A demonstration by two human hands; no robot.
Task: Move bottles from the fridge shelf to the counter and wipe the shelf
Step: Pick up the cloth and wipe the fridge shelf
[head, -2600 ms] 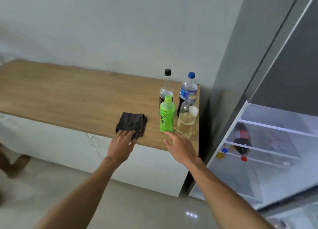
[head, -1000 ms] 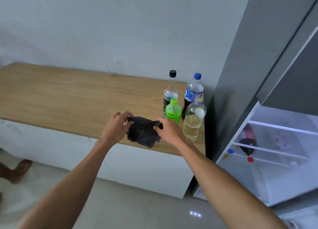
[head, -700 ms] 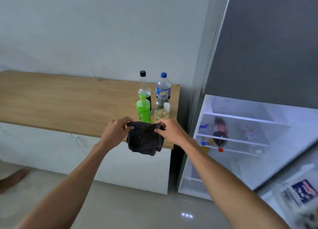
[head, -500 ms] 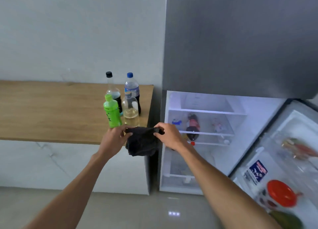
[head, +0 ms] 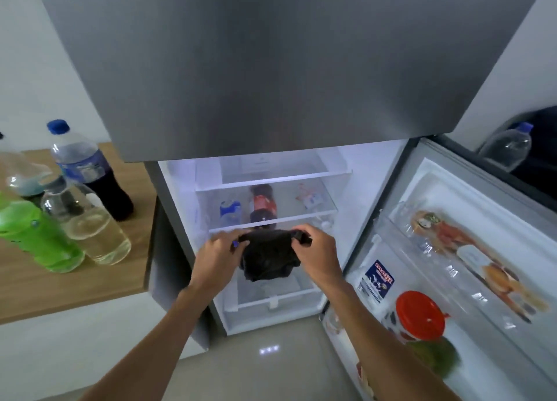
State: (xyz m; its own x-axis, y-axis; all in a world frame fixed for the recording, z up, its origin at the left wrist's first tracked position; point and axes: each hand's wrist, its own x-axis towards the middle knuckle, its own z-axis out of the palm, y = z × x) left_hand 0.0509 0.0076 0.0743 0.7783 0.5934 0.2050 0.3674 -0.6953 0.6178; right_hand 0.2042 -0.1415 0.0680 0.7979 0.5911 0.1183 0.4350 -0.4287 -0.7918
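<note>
Fridge (head: pixel 271 69) open ahead; our left hand (head: pixel 218 254) and right hand (head: pixel 319 254) each pinch the dark cloth (head: pixel 266 259), stretched between them. Bottles (head: pixel 90 234) wait on the table (head: pixel 75 283) leftward. Wiping looks next, reaching for the shelf (head: pixel 272 221) just beyond our knuckles.

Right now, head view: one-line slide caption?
Both hands, left hand and right hand, hold dark cloth before open fridge; bottles on counter.
</note>
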